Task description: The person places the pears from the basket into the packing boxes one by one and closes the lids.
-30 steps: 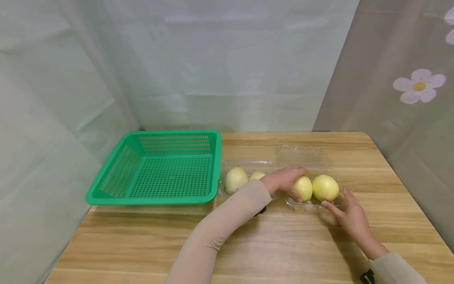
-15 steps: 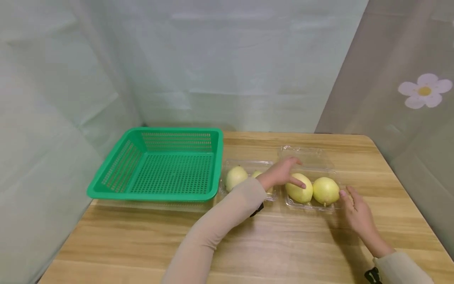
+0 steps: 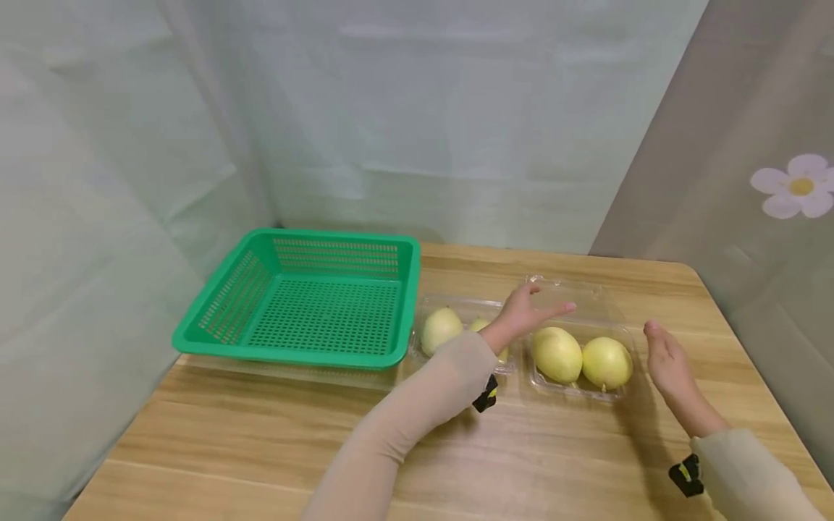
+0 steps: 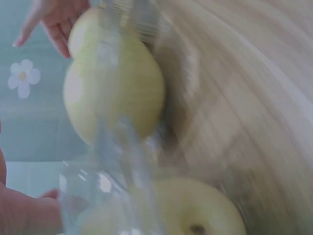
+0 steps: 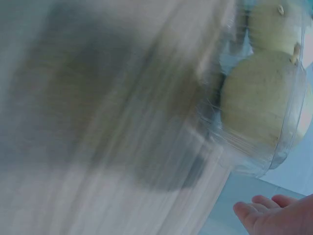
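Note:
Two pale yellow pears (image 3: 557, 354) lie side by side in a clear plastic clamshell box (image 3: 580, 391), whose lid (image 3: 586, 298) is folded back behind it. My left hand (image 3: 523, 312) hovers at the box's left rear, thumb and fingers spread, holding nothing. Just right of the same box, my right hand (image 3: 671, 365) hangs with fingers extended, apart from it. A second clear box (image 3: 459, 301) with two pears (image 3: 441, 331) stands to the left, partly hidden by my left forearm. Stems show on the pears (image 5: 257, 100) in the right wrist view.
A green perforated plastic basket (image 3: 326, 359) stands at the left of the wooden table (image 3: 560, 463). Pale curtains (image 3: 456, 130) hang behind and beside the table. Black wrist devices (image 3: 687, 475) sit at both cuffs.
My left hand has come off the left pear of the right box and lifted slightly up. My right hand has let go of the box's right side and drawn away.

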The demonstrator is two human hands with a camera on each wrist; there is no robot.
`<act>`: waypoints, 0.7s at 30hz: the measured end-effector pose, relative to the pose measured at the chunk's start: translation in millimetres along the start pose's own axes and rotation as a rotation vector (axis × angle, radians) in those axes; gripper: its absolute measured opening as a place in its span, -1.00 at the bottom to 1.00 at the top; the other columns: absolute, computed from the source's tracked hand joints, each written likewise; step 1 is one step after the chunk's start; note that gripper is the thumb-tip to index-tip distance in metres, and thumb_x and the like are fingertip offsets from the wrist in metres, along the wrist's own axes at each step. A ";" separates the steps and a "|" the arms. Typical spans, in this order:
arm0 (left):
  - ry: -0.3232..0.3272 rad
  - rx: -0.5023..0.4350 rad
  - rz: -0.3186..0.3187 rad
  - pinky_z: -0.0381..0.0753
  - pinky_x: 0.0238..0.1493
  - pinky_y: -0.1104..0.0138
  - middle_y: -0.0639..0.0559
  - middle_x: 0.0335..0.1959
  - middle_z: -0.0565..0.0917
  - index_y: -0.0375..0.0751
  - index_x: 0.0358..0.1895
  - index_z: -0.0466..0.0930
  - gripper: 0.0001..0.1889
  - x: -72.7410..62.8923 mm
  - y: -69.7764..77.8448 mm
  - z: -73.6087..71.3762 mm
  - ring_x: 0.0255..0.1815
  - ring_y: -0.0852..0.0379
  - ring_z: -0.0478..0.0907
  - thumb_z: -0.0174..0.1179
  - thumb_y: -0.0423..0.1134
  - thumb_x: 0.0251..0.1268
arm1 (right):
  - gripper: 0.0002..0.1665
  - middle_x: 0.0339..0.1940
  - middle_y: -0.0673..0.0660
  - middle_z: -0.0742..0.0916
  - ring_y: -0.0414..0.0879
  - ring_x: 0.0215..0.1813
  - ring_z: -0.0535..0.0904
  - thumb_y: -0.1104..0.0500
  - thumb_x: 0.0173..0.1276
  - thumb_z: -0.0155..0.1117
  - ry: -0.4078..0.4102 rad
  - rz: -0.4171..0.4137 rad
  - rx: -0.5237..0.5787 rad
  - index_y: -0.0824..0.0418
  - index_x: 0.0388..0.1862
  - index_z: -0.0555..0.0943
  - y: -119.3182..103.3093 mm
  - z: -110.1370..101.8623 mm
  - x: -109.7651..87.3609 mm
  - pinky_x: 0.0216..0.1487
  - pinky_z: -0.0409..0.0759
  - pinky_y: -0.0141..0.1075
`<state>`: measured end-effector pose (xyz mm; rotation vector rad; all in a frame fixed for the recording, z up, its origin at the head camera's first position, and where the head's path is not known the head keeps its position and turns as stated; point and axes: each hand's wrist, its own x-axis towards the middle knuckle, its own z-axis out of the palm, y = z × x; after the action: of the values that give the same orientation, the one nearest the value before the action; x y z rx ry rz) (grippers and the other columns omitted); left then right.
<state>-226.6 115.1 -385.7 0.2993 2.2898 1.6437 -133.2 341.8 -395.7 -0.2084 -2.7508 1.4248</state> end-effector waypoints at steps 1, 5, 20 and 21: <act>0.016 -0.034 -0.025 0.34 0.33 0.13 -0.08 0.41 0.30 -0.22 0.42 0.17 -0.10 0.3 0.6 0.5 0.41 -0.07 0.24 0.26 0.22 0.11 | -0.10 0.37 0.67 0.04 0.55 0.41 -0.16 -0.15 0.54 -0.65 -0.012 0.007 0.013 0.68 0.37 -0.12 -0.8 -0.8 2.1 0.38 -0.17 0.31; 0.042 -0.140 -0.074 0.44 0.19 0.13 -0.13 0.19 0.50 -0.36 0.19 0.38 -0.19 3.8 2.8 1.7 0.21 -0.06 0.43 -0.02 0.37 0.24 | -0.05 0.39 0.65 0.01 0.53 0.42 -0.15 -0.21 0.50 -0.72 -0.049 0.023 0.054 0.66 0.39 -0.16 -2.9 -2.9 11.5 0.36 -0.10 0.31; 0.150 -0.288 -0.316 0.09 0.42 -0.07 -0.09 0.48 0.15 -0.13 0.45 0.15 -0.03 11.4 12.2 13.5 0.46 -0.20 0.10 -0.37 0.55 0.19 | 0.12 0.42 0.59 -0.19 0.44 0.46 -0.29 -0.37 0.30 -0.95 -0.280 0.197 0.254 0.62 0.38 -0.39 6.7 -2.9 40.0 0.44 -0.19 0.19; 0.141 -0.297 -0.323 0.07 0.42 -0.09 -0.09 0.49 0.13 -0.12 0.46 0.14 -0.03 11.9 13.0 12.8 0.47 -0.21 0.09 -0.37 0.55 0.18 | 0.13 0.42 0.58 -0.20 0.43 0.46 -0.30 -0.38 0.29 -0.96 -0.290 0.208 0.264 0.61 0.38 -0.41 7.1 -3.2 41.0 0.44 -0.21 0.18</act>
<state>-233.2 134.6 -378.7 -0.2485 2.0130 1.8396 -172.8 354.0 -400.8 -0.3080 -2.7802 1.9999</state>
